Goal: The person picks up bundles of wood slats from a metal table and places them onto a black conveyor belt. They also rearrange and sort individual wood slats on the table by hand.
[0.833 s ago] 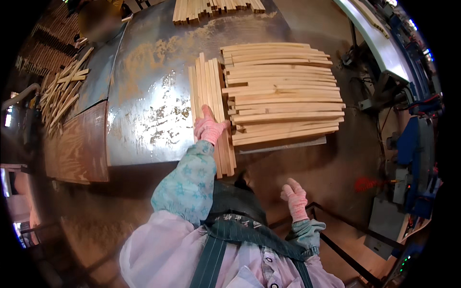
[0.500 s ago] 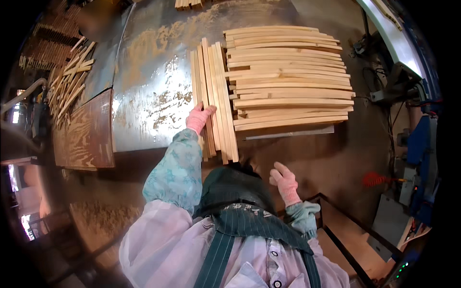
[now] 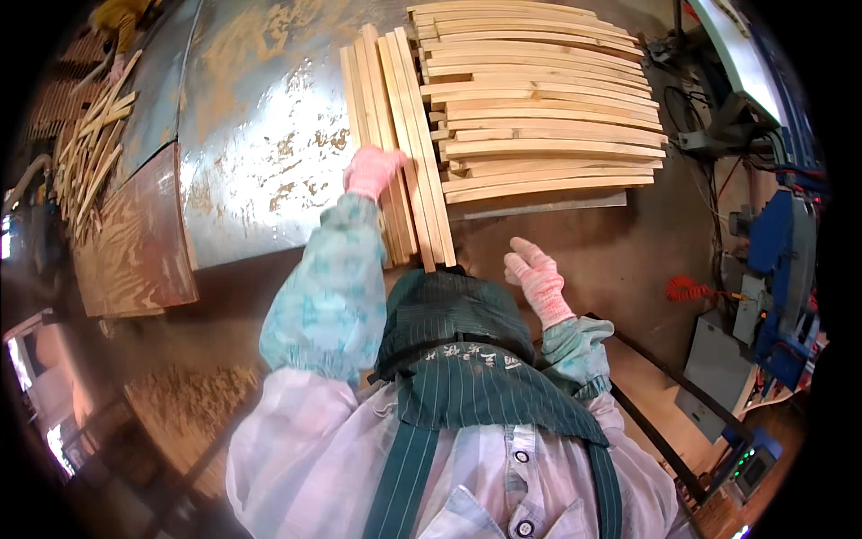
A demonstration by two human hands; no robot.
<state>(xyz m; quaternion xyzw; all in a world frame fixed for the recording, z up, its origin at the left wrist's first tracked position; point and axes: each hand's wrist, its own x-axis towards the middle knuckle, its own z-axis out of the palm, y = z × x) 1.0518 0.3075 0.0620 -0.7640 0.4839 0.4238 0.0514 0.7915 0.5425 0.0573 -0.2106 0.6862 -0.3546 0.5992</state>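
Observation:
My left hand [image 3: 373, 172], in a pink knit glove, is closed over the left side of a row of pale wooden strips [image 3: 420, 153]. The strips lie lengthwise toward me at the right side of a metal-topped table [image 3: 260, 180]. A narrow dark gap parts the strips under this hand from those on its right. My right hand [image 3: 537, 277], gloved alike, hovers apart from the wood in front of my apron. It is empty, with fingers partly stretched out. Right of the row, a layer of crosswise wooden strips [image 3: 548, 112] is set side by side with uneven ends.
A loose heap of wooden strips [image 3: 94, 148] lies at the left beside a plywood panel [image 3: 135, 238]. A person's yellow sleeve [image 3: 124, 20] shows at the far left. Blue machinery [image 3: 779, 225], cables and a coiled red hose [image 3: 687, 288] stand at the right.
The wood and table sit higher in the picture. My left hand's fingers have curled in over the strips, and a gap shows between them. A person's yellow sleeve is newly visible at far left.

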